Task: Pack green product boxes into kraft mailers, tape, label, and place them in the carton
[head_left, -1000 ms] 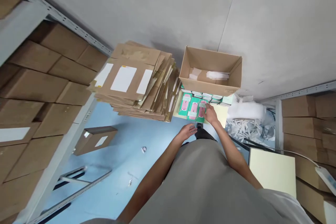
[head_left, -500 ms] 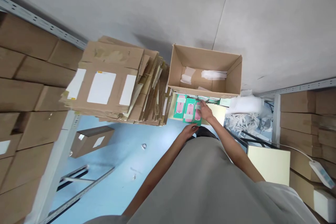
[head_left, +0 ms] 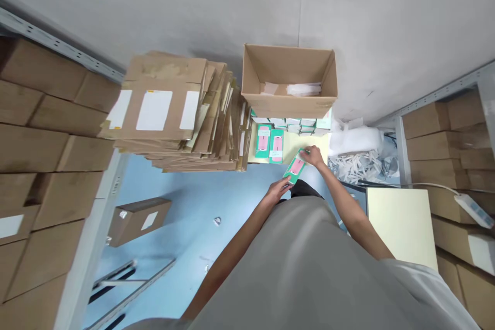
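Observation:
Between my hands, in front of my body, is a small green box with a pink panel [head_left: 296,167], tilted at an angle. My left hand [head_left: 277,191] grips its lower end. At its upper right corner, the fingers of my right hand [head_left: 313,155] are closed on it. Two similar green-and-pink boxes, a left one [head_left: 263,140] and a right one [head_left: 276,146], lie side by side on the pale yellow tabletop [head_left: 323,142]. Behind them, several more small boxes [head_left: 294,126] stand in rows under the front of the open carton.
An open cardboard carton [head_left: 288,107] with white paper strips inside sits at the back. To its left rises a stack of flattened cartons [head_left: 170,72]. Shredded paper [head_left: 358,167] and a clear plastic bag [head_left: 356,140] lie at right. A yellow-topped stool [head_left: 400,216] and stacked boxes [head_left: 433,118] stand beyond.
The rightmost green-and-pink box has come off the table, towards my body, and now tilts between both hands. The view has shifted, showing more small boxes behind.

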A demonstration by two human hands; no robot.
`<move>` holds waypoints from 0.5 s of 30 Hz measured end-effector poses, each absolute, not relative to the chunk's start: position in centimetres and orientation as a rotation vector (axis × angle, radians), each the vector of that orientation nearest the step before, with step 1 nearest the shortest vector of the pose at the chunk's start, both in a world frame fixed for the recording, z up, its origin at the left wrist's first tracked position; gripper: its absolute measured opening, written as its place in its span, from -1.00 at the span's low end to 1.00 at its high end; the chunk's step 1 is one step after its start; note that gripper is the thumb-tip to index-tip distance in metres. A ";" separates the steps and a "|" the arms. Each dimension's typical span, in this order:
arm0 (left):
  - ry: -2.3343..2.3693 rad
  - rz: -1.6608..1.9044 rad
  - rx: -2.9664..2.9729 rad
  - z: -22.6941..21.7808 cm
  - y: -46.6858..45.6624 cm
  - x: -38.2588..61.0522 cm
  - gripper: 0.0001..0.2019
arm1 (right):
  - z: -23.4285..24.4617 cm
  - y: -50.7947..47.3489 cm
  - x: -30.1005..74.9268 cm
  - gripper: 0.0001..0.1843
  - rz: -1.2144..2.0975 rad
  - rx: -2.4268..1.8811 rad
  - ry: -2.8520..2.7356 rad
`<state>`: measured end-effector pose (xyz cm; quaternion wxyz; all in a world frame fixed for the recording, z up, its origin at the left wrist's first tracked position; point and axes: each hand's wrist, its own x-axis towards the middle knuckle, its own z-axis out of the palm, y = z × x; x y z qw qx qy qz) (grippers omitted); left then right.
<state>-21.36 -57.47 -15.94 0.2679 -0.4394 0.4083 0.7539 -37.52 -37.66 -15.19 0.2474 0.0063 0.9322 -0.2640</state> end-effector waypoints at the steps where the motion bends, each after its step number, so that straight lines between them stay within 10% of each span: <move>1: 1.147 2.045 -1.145 -15.5 -57.3 -20.6 -0.74 | -15.0 -36.5 -36.2 -0.62 -0.759 0.055 2.560; 15: 1.713 1.830 -0.830 -12.9 -46.5 -11.3 -0.50 | -10.4 -21.8 -4.2 -0.29 -1.662 0.824 2.659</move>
